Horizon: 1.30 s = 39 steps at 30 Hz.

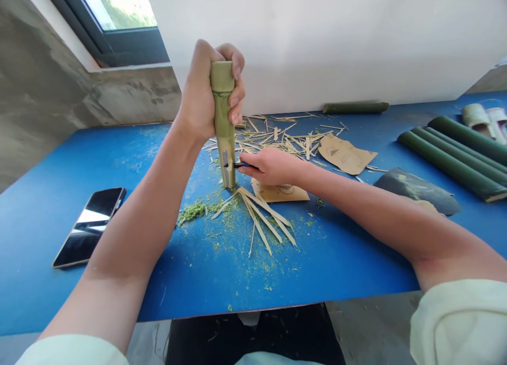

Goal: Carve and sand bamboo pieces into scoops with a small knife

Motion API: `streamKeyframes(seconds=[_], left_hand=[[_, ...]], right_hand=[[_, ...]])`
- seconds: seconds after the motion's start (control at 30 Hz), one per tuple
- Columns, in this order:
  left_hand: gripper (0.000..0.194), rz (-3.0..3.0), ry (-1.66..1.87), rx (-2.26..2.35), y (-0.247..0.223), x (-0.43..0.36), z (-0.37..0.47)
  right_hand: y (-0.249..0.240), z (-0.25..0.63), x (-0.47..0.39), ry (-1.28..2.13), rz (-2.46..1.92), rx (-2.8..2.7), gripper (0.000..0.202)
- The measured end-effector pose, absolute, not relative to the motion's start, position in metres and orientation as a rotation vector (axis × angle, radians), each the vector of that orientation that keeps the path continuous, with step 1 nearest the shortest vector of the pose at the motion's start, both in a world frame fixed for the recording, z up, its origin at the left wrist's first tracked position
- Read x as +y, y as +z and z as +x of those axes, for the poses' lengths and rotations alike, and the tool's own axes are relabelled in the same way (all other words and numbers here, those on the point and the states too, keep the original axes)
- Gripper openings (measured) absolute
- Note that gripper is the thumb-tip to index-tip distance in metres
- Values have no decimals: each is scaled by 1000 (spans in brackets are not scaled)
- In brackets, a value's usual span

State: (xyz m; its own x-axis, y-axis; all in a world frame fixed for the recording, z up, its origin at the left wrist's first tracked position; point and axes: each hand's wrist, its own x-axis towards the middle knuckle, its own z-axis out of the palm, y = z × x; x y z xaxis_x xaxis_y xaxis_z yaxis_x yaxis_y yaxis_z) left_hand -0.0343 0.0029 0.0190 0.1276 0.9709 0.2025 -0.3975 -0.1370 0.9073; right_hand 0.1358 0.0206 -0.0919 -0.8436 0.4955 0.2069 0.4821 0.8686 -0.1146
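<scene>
Near the middle of the table, a pale green bamboo piece (224, 114) stands upright, its lower end on or close to the tabletop. My left hand (202, 87) is closed around its upper part, fingers wrapped over the far and right sides. Low on the bamboo, a small knife (241, 165) with a dark handle lies across the scraped, paler surface. My right hand (275, 167) grips that handle from the right; part of the knife is hidden by the fingers. Thin split bamboo strips (267, 220) fan out in front of the bamboo's foot, beside green shavings (194, 211).
A phone (89, 227) lies on the blue table (190, 280) at left. Behind are scattered bamboo slivers (273, 138), brown sandpaper pieces (346, 153) and a dark green bamboo length (356, 108). Several split bamboo lengths (455, 156) and a dark sheet (415, 190) lie at right.
</scene>
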Motion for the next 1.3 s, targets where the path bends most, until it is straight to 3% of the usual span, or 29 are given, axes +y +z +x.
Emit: streamKeyframes(seconds=[0.27, 0.53, 0.77, 1.03, 1.3], left_hand=[[23, 1271, 1406, 644, 17, 5, -35], [24, 1289, 1486, 631, 15, 16, -54], [27, 1176, 1556, 676, 13, 20, -59], [27, 1263, 1547, 743, 12, 22, -45], [43, 1345, 1518, 717, 8, 17, -29]], right_hand=[[-102, 136, 4, -251, -767, -3047, 47], [-103, 128, 0, -238, -491, -2975, 48], [-111, 134, 13, -211, -461, -2949, 35], [-58, 150, 8, -343, -844, -2641, 46], [-32, 149, 5, -441, -879, -2587, 50]])
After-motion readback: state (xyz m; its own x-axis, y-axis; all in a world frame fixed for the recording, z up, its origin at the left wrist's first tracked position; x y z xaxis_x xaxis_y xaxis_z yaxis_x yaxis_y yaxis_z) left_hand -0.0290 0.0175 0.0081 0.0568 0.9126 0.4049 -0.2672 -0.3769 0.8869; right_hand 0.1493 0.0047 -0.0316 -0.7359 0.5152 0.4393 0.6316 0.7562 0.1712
